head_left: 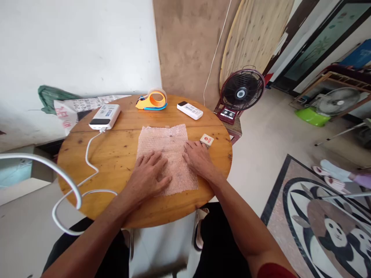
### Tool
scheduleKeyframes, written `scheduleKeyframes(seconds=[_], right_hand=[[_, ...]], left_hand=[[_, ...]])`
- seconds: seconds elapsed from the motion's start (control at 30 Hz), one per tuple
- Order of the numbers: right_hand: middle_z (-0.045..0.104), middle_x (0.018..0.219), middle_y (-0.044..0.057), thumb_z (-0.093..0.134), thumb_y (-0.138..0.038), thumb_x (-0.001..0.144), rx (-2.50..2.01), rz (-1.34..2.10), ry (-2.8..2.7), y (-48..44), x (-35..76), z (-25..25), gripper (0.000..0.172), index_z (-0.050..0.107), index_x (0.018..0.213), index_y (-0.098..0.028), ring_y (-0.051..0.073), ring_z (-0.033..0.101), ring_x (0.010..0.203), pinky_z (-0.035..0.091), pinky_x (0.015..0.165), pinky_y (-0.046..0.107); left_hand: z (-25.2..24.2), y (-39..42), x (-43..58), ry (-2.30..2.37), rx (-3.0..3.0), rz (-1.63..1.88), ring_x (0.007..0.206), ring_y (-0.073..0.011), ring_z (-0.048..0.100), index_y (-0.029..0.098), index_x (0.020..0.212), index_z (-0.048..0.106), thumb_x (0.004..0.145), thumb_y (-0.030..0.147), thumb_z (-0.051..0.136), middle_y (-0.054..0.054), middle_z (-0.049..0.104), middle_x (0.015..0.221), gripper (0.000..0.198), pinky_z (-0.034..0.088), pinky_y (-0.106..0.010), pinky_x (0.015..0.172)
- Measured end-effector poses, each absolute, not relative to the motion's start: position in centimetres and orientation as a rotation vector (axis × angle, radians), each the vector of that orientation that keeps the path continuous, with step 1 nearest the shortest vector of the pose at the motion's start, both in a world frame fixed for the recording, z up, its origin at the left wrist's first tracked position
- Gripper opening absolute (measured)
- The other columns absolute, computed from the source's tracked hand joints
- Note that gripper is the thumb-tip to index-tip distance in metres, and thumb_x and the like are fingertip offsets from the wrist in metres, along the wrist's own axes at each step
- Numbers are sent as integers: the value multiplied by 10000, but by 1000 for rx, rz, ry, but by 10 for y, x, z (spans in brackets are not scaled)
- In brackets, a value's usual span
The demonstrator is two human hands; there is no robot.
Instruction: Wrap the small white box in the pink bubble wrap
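Observation:
A pink sheet of bubble wrap (166, 144) lies flat in the middle of the round wooden table (116, 154). My left hand (149, 175) rests palm down on the sheet's near left part, fingers spread. My right hand (198, 158) lies flat on the sheet's right edge, fingers stretched out. Just beyond its fingertips sits a small box with a red mark (206, 140), apart from the sheet.
At the table's far side are an orange tape dispenser (152, 100), a white remote (190, 110) and a white power bank (104, 116) with a white cable (89, 154) trailing off the left edge. A dark red fan (242, 90) stands on the floor to the right.

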State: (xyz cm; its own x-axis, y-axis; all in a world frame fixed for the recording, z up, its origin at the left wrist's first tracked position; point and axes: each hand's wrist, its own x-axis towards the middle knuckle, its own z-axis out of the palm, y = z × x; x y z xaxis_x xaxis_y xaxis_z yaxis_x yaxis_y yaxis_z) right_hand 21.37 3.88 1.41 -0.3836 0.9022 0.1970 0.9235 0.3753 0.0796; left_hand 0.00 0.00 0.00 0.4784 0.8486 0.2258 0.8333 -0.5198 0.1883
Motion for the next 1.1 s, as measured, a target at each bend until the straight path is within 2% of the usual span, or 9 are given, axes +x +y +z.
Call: scheduleKeyframes(seconds=[0.2, 0.43, 0.63, 1.1], right_hand=[[581, 1225, 131, 415, -280, 965, -1691, -283, -2515, 39, 213, 12, 272, 550, 1151, -135, 273, 475, 1040, 339, 845, 400], [592, 1176, 120, 396, -267, 967, -1689, -308, -2508, 40, 213, 8, 245, 564, 1097, -145, 270, 476, 995, 334, 815, 405], [592, 1163, 117, 402, -274, 963, -1676, -327, -2506, 39, 213, 8, 240, 559, 1094, -147, 271, 473, 989, 330, 810, 403], [580, 1196, 128, 387, -280, 972, -1696, -304, -2511, 38, 211, 10, 252, 558, 1103, -150, 274, 472, 1012, 332, 829, 403]], left_hand=[[-3, -1, 0, 1542, 2659, 430, 1330, -371, 391, 204, 1177, 575, 813, 444, 544, -144, 481, 1412, 437, 299, -538, 1080], [-4, -1, 0, 1594, 2619, 494, 1336, -381, 363, 179, 1270, 526, 800, 470, 556, -167, 439, 1426, 554, 284, -527, 1101], [-2, -2, 0, 1587, 2641, 458, 1321, -386, 376, 205, 1166, 580, 791, 466, 569, -150, 455, 1415, 457, 290, -533, 1086], [1, -3, 2, 1589, 2680, 398, 1313, -386, 386, 198, 1142, 586, 792, 450, 560, -166, 461, 1403, 432, 310, -543, 1066]])
